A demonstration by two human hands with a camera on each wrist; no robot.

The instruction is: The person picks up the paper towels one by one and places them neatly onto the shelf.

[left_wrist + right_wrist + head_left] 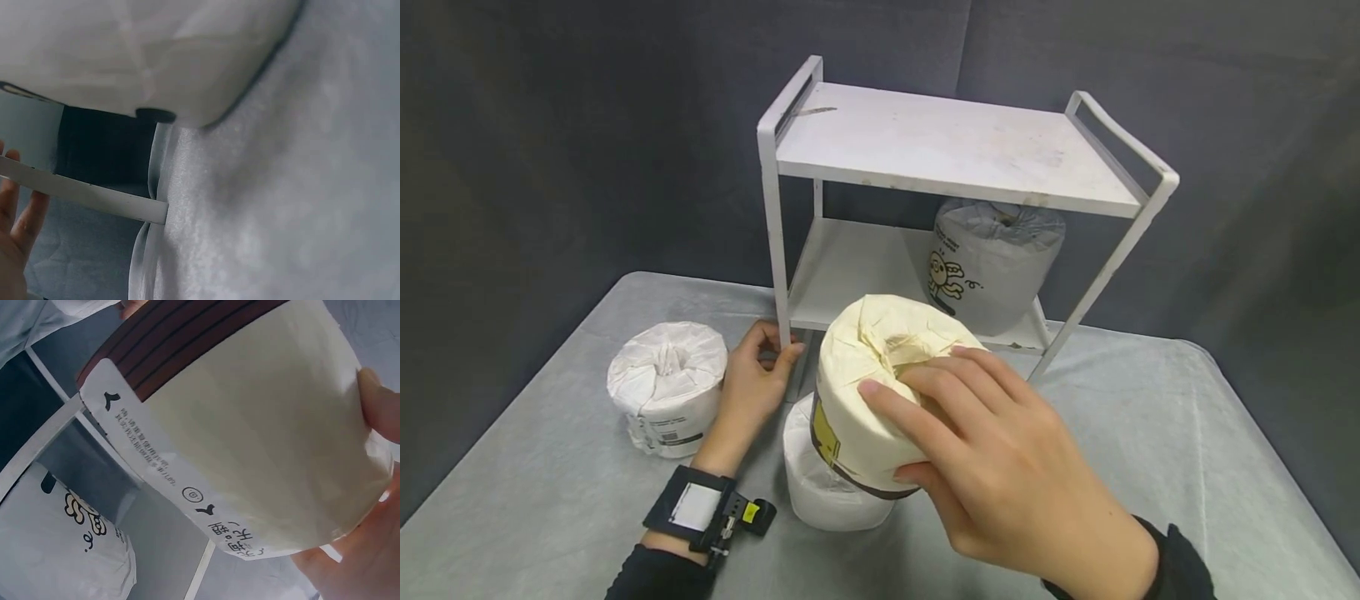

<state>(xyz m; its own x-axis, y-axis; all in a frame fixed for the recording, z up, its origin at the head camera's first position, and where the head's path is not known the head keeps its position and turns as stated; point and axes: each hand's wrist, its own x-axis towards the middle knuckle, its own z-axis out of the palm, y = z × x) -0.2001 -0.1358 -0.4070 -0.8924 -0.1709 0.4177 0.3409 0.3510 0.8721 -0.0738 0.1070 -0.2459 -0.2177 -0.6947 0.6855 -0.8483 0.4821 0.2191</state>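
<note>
A pale yellow paper-wrapped toilet roll [853, 408] is held up in front of the rack by my right hand [1000, 450]. Its fingers reach over the top around the core hole, and the thumb presses the side. The right wrist view shows the roll's brown striped band and a white printed label [156, 462]. My left hand [754, 379] grips the front left leg [106, 199] of the white two-tier rack [925, 133], thumb and fingers on either side. Below the yellow roll, partly hidden by it, a white wrapped roll [831, 504] stands on the table.
Another white wrapped roll [670, 387] stands on the table left of my left forearm. On the rack's lower shelf [857, 258], at its right end, is a white roll with a cartoon print [992, 271]. The grey cloth-covered table [1157, 450] meets dark curtains behind.
</note>
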